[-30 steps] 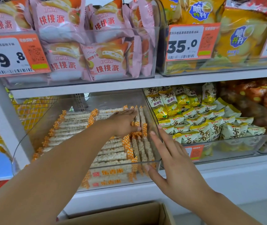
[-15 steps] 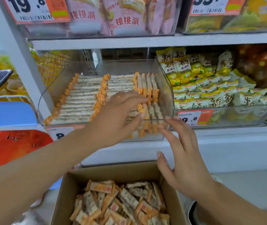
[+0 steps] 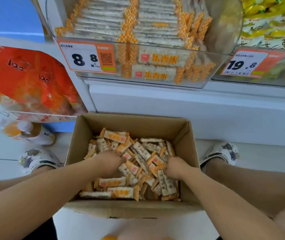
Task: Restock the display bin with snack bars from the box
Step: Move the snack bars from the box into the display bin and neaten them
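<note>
Grabbing more snack bars (image 3: 129, 168) from the box (image 3: 183, 134)

Both hands dig in: left hand (image 3: 109, 163) and right hand (image 3: 174, 166) curl around bars, to fill the display bin (image 3: 216, 61) above the box.

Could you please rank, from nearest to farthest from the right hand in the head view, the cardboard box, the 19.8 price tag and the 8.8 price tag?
From the right hand:
1. Cardboard box: the hand is inside it.
2. 19.8 price tag: up on the right bin.
3. 8.8 price tag: upper left, on the snack bar bin.
</note>
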